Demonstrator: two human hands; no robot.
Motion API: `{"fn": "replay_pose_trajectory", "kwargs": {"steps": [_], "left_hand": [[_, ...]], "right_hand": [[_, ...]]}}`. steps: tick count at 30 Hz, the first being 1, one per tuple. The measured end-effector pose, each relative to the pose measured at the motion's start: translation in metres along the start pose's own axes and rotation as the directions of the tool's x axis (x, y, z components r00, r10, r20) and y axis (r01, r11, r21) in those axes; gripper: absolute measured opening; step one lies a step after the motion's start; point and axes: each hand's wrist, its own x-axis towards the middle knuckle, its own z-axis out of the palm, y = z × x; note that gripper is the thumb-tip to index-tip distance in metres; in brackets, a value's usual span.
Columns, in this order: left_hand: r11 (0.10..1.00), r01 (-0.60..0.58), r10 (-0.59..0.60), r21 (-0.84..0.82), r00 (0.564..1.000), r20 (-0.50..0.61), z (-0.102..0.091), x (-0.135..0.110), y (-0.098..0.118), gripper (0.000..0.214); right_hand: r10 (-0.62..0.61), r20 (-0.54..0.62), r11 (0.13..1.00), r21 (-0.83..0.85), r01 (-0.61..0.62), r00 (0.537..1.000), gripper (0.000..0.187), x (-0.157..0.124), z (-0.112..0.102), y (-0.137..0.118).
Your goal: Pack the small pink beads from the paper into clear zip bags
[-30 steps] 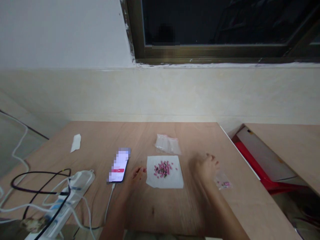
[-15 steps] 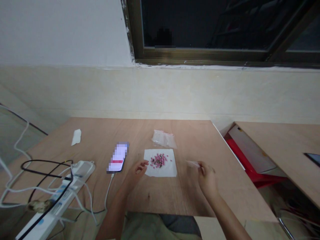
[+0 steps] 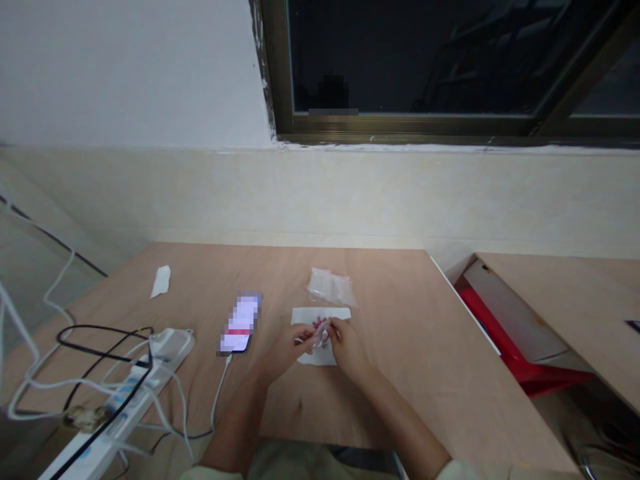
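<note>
Both of my hands meet over a white sheet of paper (image 3: 320, 313) on the wooden table. Between them is a small clear plastic bag (image 3: 321, 335). My right hand (image 3: 349, 345) pinches the bag at its right side. My left hand (image 3: 287, 348) has its fingers closed at the bag's left edge. Small pink pieces (image 3: 319, 321) show on the paper just behind the bag; most of the pile is hidden by the bag and my fingers. Beyond the paper lie more clear plastic bags (image 3: 331, 287), flat on the table.
A phone (image 3: 241, 323) with a white charging cable lies left of the paper. Farther left is a white power strip (image 3: 170, 347) tangled with black and white cables. A white scrap (image 3: 161, 281) lies at the back left. Right of the table, a red item (image 3: 530, 377) sits under another desk.
My right hand has moved left with the plastic bag, from beside the paper to above it. My left hand has come slightly right to meet the bag. The view has shifted a little.
</note>
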Motion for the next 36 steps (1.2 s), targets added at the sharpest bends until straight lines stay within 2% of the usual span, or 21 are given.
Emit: {"fn": "replay_pose_trajectory", "kwargs": {"steps": [6, 8, 10, 12, 14, 15, 17, 20, 26, 30, 33, 36], "left_hand": [[0.985, 0.047, -0.036, -0.167, 0.997, 0.069, -0.016, 0.017, -0.009, 0.027], [0.986, 0.053, -0.045, -0.156, 0.997, 0.055, -0.019, 0.022, -0.015, 0.024], [0.993, 0.050, -0.048, -0.102, 0.999, 0.022, -0.020, 0.024, -0.019, 0.022], [0.998, 0.049, -0.050, -0.049, 0.999, -0.008, -0.020, 0.024, -0.019, 0.020], [0.999, 0.044, -0.044, -0.017, 0.999, -0.012, -0.019, 0.022, -0.016, 0.019], [0.999, 0.040, -0.040, -0.006, 0.999, -0.008, -0.018, 0.021, -0.014, 0.019], [0.999, 0.037, -0.037, 0.008, 0.999, 0.000, -0.015, 0.018, -0.009, 0.019], [0.998, 0.061, -0.061, -0.004, 0.998, -0.007, -0.010, 0.013, -0.005, 0.017], [0.995, 0.063, -0.063, -0.078, 0.998, -0.003, 0.000, 0.000, -0.006, 0.021], [0.988, 0.063, -0.066, -0.139, 0.998, -0.019, 0.003, -0.003, -0.011, 0.021], [0.987, 0.081, -0.103, -0.139, 0.982, -0.159, 0.000, -0.002, -0.012, 0.018], [0.992, 0.109, -0.121, -0.057, 0.945, -0.303, -0.002, 0.001, -0.007, 0.020]], "right_hand": [[-0.048, 0.021, 0.998, -0.029, 0.048, 0.999, 0.020, 0.019, 0.001, 0.001], [-0.054, 0.019, 0.998, -0.038, 0.054, 0.998, 0.019, 0.023, -0.001, 0.000], [-0.057, -0.060, 0.998, -0.038, 0.055, 0.997, 0.016, 0.023, -0.003, -0.002], [-0.056, -0.196, 0.998, -0.043, 0.048, 0.979, 0.012, 0.020, -0.005, -0.007], [-0.040, -0.243, 0.999, -0.024, 0.035, 0.969, 0.008, 0.014, -0.006, -0.014], [-0.026, -0.211, 1.000, 0.004, 0.027, 0.977, 0.010, 0.011, -0.006, -0.018], [-0.007, -0.072, 0.997, 0.071, 0.012, 0.997, 0.017, 0.004, -0.006, -0.026], [0.015, 0.102, 0.989, 0.145, -0.030, 0.995, 0.019, -0.003, -0.004, -0.031], [-0.010, 0.257, 0.934, 0.347, -0.082, 0.966, 0.022, -0.005, -0.007, -0.026], [0.035, 0.307, 0.904, 0.396, -0.162, 0.951, 0.020, -0.005, -0.010, -0.026], [0.106, 0.275, 0.914, 0.352, -0.203, 0.955, 0.016, -0.006, -0.008, -0.023], [0.182, 0.160, 0.960, 0.182, -0.211, 0.970, 0.019, -0.005, -0.007, -0.021]]}}
